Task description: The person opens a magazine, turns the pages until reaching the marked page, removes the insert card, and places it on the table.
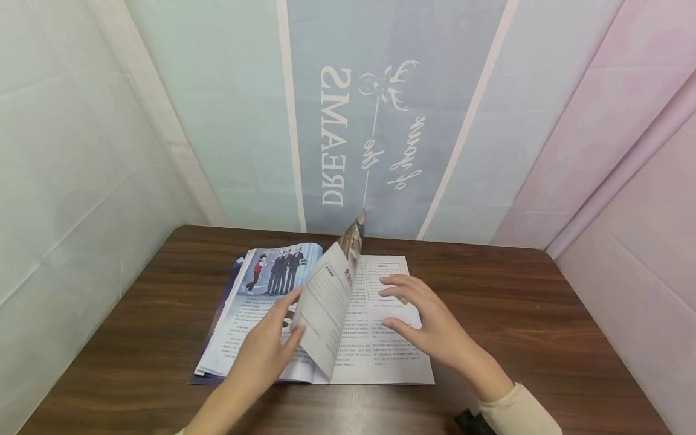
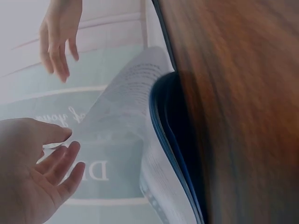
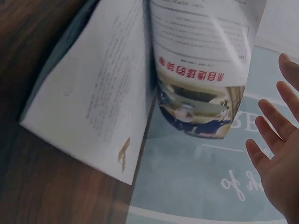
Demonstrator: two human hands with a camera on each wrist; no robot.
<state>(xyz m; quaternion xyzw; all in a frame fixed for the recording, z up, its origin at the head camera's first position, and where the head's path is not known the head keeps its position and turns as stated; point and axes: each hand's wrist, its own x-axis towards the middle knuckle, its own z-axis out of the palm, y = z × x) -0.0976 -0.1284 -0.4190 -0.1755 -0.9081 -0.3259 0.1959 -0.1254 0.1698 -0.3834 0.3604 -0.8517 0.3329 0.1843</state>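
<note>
An open magazine (image 1: pixel 380 356) lies on the table, and one page (image 1: pixel 326 308) of it stands raised near the spine. My left hand (image 1: pixel 266 341) pinches the outer edge of this page between thumb and fingers; the hand (image 2: pixel 32 172) is seen from the side in the left wrist view. In the right wrist view the page's other face carries a red heading and a car picture (image 3: pixel 201 105). My right hand (image 1: pixel 424 320) hovers over the right-hand page with its fingers apart and holds nothing; its spread fingers also show in the right wrist view.
The dark wooden table (image 1: pixel 505 314) extends around the magazine. A printed cloth backdrop (image 1: pixel 244 121) hangs behind the table, with pale cloth on both sides. A small black object (image 1: pixel 473 423) sits beside the right sleeve (image 1: pixel 516 414) at the front.
</note>
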